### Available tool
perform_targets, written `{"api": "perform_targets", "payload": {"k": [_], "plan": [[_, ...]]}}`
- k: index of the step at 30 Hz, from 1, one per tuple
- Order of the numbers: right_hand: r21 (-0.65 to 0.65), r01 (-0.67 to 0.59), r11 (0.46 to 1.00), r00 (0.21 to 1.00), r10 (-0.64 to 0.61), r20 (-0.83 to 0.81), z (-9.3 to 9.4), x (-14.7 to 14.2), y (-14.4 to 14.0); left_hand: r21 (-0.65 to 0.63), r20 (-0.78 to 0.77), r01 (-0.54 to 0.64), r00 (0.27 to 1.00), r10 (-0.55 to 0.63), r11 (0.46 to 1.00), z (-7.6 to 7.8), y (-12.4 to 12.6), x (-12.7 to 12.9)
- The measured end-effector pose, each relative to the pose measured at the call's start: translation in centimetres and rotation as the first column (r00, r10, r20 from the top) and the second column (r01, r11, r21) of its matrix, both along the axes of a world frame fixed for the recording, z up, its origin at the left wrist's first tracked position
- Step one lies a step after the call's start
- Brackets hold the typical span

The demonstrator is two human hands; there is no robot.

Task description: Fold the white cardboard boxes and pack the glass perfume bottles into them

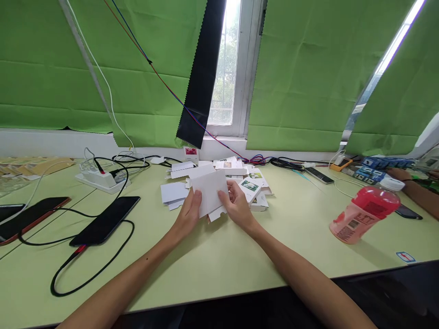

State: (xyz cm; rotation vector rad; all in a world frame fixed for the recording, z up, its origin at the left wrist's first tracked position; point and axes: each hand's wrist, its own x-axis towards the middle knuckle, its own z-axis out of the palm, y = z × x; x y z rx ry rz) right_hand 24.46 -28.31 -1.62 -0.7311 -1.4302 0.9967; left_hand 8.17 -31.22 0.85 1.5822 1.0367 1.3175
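Observation:
Both hands hold a white cardboard box above the table, its flaps sticking out at top and bottom. My left hand grips the left edge, thumb on the front face. On the right edge, my right hand has its thumb on the face and its fingers curled behind. Beyond the hands lies a pile of small white boxes, some printed with pictures. A box with a green picture leans on the pile just past my right hand. Flat white cardboard lies to the left.
A black phone with a charging cable lies left, near a white power strip. To the right stand a pink drink bottle and another phone. Another person's arm rests at the far right. Cables run along the back edge.

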Motion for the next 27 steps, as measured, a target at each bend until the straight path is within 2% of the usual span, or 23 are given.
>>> {"api": "perform_targets", "payload": {"k": [4, 9, 13, 17, 21, 24, 27], "plan": [[0.033, -0.024, 0.999, 0.995, 0.021, 0.099, 0.0, 0.0, -0.4, 0.086, -0.056, -0.077, 0.995, 0.082, 0.993, -0.4, -0.1, -0.1], [0.141, -0.075, 0.987, 0.987, 0.054, 0.15, 0.1, 0.0, -0.7, 0.152, -0.092, 0.018, 0.996, -0.004, 0.988, -1.2, 0.5, -0.4], [0.184, -0.105, 0.977, 0.986, 0.079, 0.146, 0.3, 0.0, -1.0, 0.199, -0.212, 0.103, 0.975, -0.06, 0.975, -1.6, 0.9, -0.6], [0.242, -0.065, 0.968, 0.984, 0.021, 0.178, 0.7, 0.1, -1.6, 0.178, -0.32, 0.203, 0.937, -0.139, 0.963, -1.4, 0.8, -0.6], [0.399, -0.033, 0.916, 0.969, -0.069, 0.238, 0.9, 0.2, -1.9, 0.124, -0.338, 0.228, 0.925, -0.175, 0.966, -1.3, 0.3, -0.5], [0.513, -0.042, 0.857, 0.97, -0.087, 0.225, 0.8, 0.2, -1.8, 0.068, -0.306, 0.228, 0.931, -0.197, 0.971, -1.4, -0.1, -0.4], [0.57, -0.051, 0.82, 0.975, -0.083, 0.207, 0.7, 0.2, -1.6, 0.076, -0.273, 0.209, 0.945, -0.181, 0.975, -1.7, -0.3, -0.5]]}}
